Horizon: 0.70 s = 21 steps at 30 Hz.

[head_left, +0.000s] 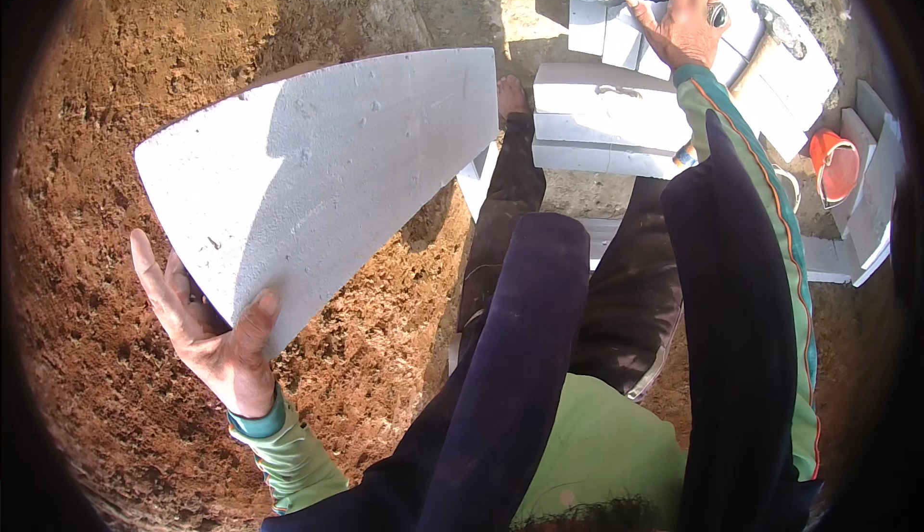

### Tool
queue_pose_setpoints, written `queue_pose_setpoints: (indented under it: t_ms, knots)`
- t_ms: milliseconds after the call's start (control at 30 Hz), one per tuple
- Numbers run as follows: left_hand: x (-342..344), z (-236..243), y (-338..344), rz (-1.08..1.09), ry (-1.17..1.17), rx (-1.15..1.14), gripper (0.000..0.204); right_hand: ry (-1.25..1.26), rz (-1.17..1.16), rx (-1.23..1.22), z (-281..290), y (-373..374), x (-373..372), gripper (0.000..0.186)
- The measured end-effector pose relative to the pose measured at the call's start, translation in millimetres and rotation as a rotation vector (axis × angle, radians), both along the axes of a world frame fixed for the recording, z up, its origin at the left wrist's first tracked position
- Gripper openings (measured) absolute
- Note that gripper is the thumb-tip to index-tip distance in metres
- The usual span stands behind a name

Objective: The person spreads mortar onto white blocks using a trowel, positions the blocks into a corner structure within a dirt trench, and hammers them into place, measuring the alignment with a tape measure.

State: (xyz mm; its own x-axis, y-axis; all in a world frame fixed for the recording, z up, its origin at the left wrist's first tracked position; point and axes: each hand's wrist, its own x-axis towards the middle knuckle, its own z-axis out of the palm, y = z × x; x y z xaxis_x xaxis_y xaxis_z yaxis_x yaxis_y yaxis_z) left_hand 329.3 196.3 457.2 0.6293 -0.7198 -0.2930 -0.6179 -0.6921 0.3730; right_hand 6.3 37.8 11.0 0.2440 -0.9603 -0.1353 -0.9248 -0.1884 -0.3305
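A large white building block [327,176], smooth with small pits, is tilted up at the left. My left hand [217,344] is closed on its near lower corner, thumb on the face and fingers round the edge. At the top right, my right hand [685,27], with a ring on one finger, rests on the white blocks [645,46], thumb out to the side. Its fingertips lie beside a dark gap between blocks. Just right of this hand, a hammer [765,46] lies across the blocks, its handle partly hidden by my sleeve.
More white blocks [597,128] stand in front of my legs, close to my bare foot [512,96]. An orange-red bucket [835,168] sits at the right, beside upright white slabs [871,186]. Rough brown earth [96,340] lies along the left.
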Motion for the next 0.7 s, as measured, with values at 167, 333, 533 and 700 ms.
queue_pose_setpoints:
  t_ms: [167, 333, 533, 700]
  knots:
    - [-12.4, 25.5, 63.9, 0.084, -0.001, 0.007, 0.109, -0.061, 0.054, -0.125, 6.9, -2.2, -1.9, 0.089]
    - [-0.6, 51.8, 106.3, 0.132, -0.089, 0.086, 0.110, -0.194, 0.264, -0.379, -10.5, 35.0, -4.4, 0.054]
    - [20.2, 72.5, 117.4, -0.070, -0.367, 0.304, 0.118, -0.708, -0.022, 0.731, -69.5, 225.7, 132.7, 0.037]
    - [19.9, 44.3, 101.8, 0.034, -0.374, 0.199, 0.119, -1.024, -0.422, 0.940, -216.5, 370.2, 248.6, 0.061]
